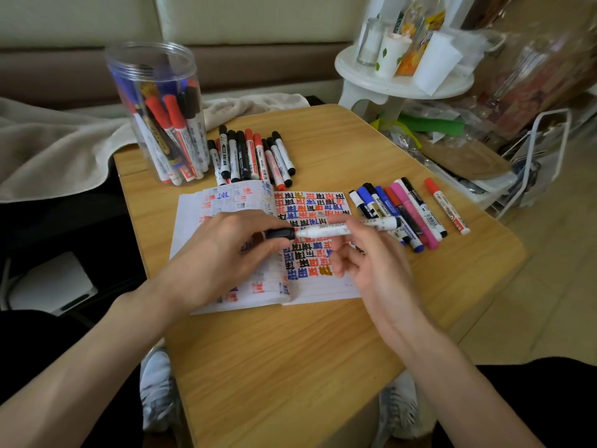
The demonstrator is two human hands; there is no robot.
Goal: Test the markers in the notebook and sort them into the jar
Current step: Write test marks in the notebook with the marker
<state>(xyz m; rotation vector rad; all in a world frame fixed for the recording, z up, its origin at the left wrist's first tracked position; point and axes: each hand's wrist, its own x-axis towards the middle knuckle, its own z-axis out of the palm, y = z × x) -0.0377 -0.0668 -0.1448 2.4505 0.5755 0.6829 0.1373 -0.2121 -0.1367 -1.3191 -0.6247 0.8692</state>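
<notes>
Head view: marker held level over open notebook at centre of table. Left hand curled round black cap. Right hand pinches white barrel, other fingers loose and blurred. Jar, part-filled with markers, at 10 o'clock of notebook. Loose marker row at 12 o'clock; second row at 3 o'clock.

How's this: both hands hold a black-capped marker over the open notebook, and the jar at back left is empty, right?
Not quite: the head view shows the jar holds many markers. The left hand and right hand do hold the black-capped marker over the open notebook.
</notes>
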